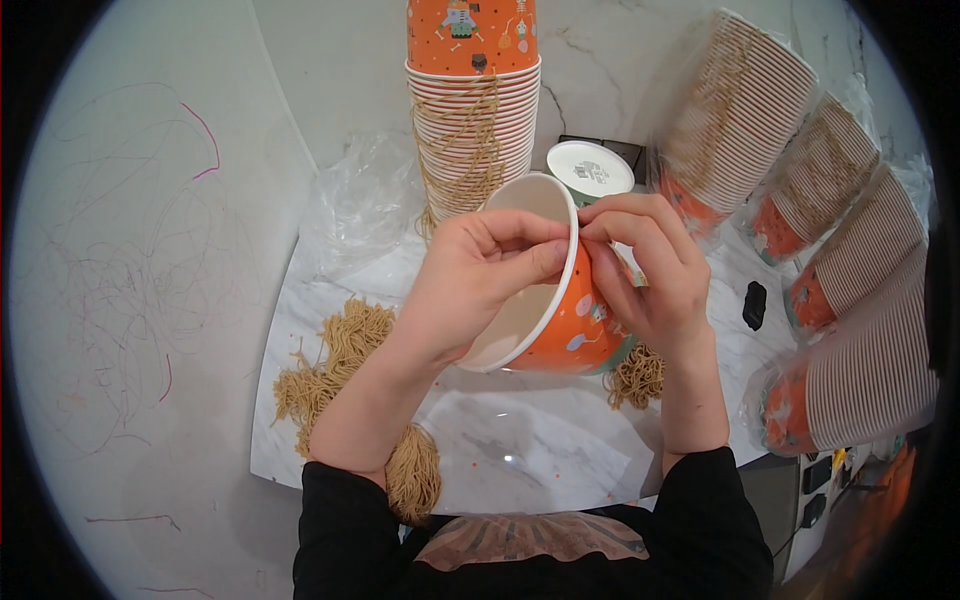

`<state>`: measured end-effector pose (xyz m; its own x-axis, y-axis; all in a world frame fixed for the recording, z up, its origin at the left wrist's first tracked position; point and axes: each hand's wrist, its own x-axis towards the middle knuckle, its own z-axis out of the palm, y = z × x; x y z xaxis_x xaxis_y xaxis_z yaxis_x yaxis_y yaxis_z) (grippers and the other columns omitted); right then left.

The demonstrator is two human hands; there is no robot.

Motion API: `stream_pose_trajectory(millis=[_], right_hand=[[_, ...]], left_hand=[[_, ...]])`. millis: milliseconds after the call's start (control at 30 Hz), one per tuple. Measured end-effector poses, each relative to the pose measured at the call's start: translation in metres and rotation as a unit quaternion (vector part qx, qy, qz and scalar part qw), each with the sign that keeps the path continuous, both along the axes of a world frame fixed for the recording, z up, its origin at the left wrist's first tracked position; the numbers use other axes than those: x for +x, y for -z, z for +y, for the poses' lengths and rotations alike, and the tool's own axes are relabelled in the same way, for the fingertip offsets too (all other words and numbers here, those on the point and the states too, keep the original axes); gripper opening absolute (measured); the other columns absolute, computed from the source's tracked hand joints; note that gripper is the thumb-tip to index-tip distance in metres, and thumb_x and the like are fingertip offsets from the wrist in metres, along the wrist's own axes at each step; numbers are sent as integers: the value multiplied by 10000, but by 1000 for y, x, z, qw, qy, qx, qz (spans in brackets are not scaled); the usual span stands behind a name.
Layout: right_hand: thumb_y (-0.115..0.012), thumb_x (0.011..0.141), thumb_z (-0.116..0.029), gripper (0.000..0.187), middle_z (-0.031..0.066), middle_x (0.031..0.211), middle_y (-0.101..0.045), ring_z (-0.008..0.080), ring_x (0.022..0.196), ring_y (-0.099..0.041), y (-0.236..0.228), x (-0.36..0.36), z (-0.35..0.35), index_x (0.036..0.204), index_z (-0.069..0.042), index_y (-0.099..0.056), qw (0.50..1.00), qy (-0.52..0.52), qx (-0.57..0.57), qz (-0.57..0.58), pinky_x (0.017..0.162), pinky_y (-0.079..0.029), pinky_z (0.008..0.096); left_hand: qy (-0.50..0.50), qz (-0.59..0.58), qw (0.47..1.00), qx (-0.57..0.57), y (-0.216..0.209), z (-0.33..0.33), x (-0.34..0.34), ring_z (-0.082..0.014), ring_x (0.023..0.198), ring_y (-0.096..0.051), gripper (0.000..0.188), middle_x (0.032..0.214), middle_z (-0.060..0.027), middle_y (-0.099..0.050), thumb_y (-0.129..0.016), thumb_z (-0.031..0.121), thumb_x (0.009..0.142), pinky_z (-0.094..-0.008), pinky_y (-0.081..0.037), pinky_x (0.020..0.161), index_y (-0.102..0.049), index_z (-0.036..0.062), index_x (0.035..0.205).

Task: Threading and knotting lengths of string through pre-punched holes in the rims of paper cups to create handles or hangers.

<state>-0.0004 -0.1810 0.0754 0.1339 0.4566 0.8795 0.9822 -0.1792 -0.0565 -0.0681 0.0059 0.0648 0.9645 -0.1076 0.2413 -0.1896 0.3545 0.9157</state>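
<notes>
An orange paper bucket (570,320) with a white rim and printed figures is tilted between my hands, its mouth turned to the left. My left hand (480,270) reaches into the mouth, thumb and forefinger pinched together against the inner wall near the rim. Whatever sits in that pinch is too small to make out. From the outside, my right hand (650,260) is closed at the same part of the rim, its fingertips pressed to the bucket. Tan cord lies in a loose heap (345,350), a bundle (413,475) by my left forearm and a smaller bunch (636,377) behind the bucket.
A tall stack of nested buckets (475,130) draped with cord stands at the back. Several plastic-wrapped stacks (740,110) lean along the right. A white-lidded tub (590,168), clear plastic bag (365,205) and small black object (754,305) are on the marbled table (540,440).
</notes>
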Motion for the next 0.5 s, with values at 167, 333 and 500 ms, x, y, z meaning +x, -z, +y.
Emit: stream_pose_trajectory(millis=[167,333,500], right_hand=[[-695,798,52,209,120,983,-644,282,839,-660,4,1,3,985,0,-618,1000,-7,3,8,696,-539,349],[-686,811,44,198,123,984,-645,289,841,-662,3,1,2,993,-4,-622,1000,-17,-9,21,704,-541,348],[-668,836,8,167,93,945,-637,278,814,-652,-2,6,-6,994,-24,-625,997,-21,-55,51,684,-535,349]], left_hand=[[-29,-10,999,23,6,-1,5,-123,934,-673,165,1029,-89,-708,-621,3,957,-259,-553,840,-670,-67,1098],[-39,-22,997,61,5,-3,4,-101,932,-654,152,1020,-66,-694,-606,-1,953,-248,-534,854,-659,-49,1088],[-47,-20,997,62,5,-5,4,-46,856,-613,89,930,-2,-662,-611,8,916,-215,-505,801,-657,-28,983]])
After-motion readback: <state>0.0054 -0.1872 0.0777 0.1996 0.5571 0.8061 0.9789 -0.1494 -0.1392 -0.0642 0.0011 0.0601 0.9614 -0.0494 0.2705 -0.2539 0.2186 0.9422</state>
